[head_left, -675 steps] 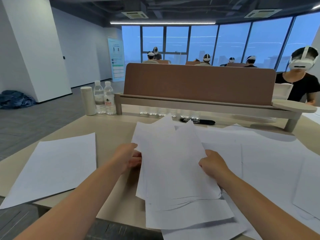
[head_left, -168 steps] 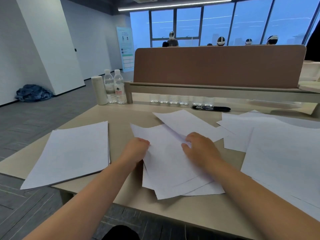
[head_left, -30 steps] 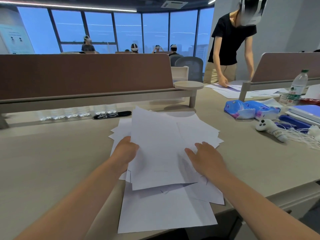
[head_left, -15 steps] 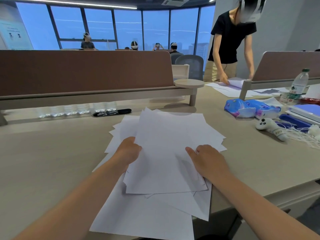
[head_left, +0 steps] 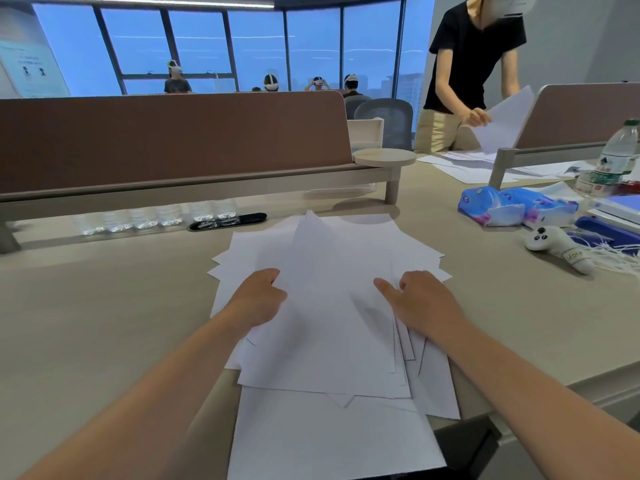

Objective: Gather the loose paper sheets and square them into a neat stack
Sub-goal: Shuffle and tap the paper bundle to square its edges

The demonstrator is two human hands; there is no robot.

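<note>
I look down at a wide, flat, pale beige worktop (head_left: 86, 323) in a big office room. Far on the left, a pale poster (head_left: 31, 71) stands by the tall blue windows (head_left: 194, 46). A long brown divider board (head_left: 166, 140) runs along the back of the worktop. Under its ledge is a row of clear plastic bottles (head_left: 156, 220), with a flat black oval cover (head_left: 228, 221) just beside them.

My left hand (head_left: 258, 299) is at the left edge of the loose white paper sheets (head_left: 329, 341). Its fingers (head_left: 272, 276) are curled and grip the top sheets. The sheets lie in the middle of the worktop in a messy pile. Corners poke out all ways, and the near sheets hang over the front edge. My right hand (head_left: 419, 303) holds the right side of the pile. Its thumb lies flat on top and its other fingers are tucked in between the sheets.

Behind, a small round beige shelf (head_left: 384, 156) sticks out from the end of the divider, and a grey mesh chair (head_left: 388, 119) is past it. A person in a black shirt (head_left: 474, 53) stands at the far right and holds up a white sheet. Nearer to me lie soft blue tissue packs (head_left: 512, 206), a white hand controller (head_left: 557, 249) and a clear water bottle with a green cap (head_left: 613, 161).
</note>
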